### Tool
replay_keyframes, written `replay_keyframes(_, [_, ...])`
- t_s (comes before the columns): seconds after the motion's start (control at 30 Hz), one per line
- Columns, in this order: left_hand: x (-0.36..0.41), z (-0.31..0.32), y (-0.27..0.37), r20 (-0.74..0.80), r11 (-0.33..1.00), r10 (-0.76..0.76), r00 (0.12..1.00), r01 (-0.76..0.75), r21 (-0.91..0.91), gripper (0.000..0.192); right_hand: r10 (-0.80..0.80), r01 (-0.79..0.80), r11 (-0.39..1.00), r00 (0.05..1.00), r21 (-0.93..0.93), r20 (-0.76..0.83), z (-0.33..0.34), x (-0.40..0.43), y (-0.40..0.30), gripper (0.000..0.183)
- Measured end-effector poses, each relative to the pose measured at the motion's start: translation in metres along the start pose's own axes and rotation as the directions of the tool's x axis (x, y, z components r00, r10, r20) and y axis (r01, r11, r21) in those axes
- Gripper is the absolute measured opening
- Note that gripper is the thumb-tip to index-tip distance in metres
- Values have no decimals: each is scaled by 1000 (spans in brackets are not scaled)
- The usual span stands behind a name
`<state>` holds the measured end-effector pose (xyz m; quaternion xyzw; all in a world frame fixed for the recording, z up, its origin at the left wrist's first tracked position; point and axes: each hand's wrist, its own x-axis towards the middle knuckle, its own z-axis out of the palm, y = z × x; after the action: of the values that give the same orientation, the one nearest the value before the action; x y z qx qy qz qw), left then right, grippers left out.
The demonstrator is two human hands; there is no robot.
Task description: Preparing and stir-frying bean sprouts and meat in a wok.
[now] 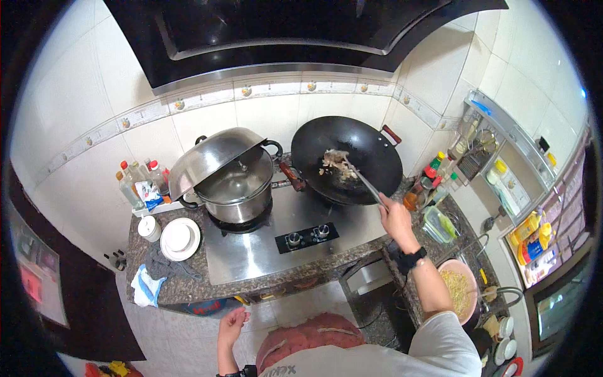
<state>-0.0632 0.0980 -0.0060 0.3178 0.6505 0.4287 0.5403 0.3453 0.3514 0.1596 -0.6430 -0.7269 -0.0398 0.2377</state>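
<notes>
My right hand is closed on the handle of a metal spatula, whose head rests among pieces of food, perhaps meat, in a black wok. The wok stands on the right side of a steel gas hob. On the hob's left side is a steel pot with its domed lid tilted over it. My left hand hangs in front of the counter, its fingers loosely curled and holding nothing.
Bottles stand left of the pot, near white bowls on a plate. To the right are more bottles, a glass container with something green, and a pink bowl of bean sprouts by the tap. A range hood hangs above.
</notes>
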Motion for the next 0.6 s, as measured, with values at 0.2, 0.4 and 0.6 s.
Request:
replay_keyframes(0.2, [-11,-8,-12,-10,1000,6,1000,-6,12,29,-17,15,995,1000,-100,-26,8,25,-9,33])
replay_keyframes(0.4, [-15,-12,-19,-45,999,-28,999,29,20,30,3,1,991,1000,-133,31,-38,-20,10,34])
replay_keyframes(0.6, [-4,-10,-14,-13,999,1,1000,0,37,30,65,-43,962,995,-269,74,-105,-65,20,36])
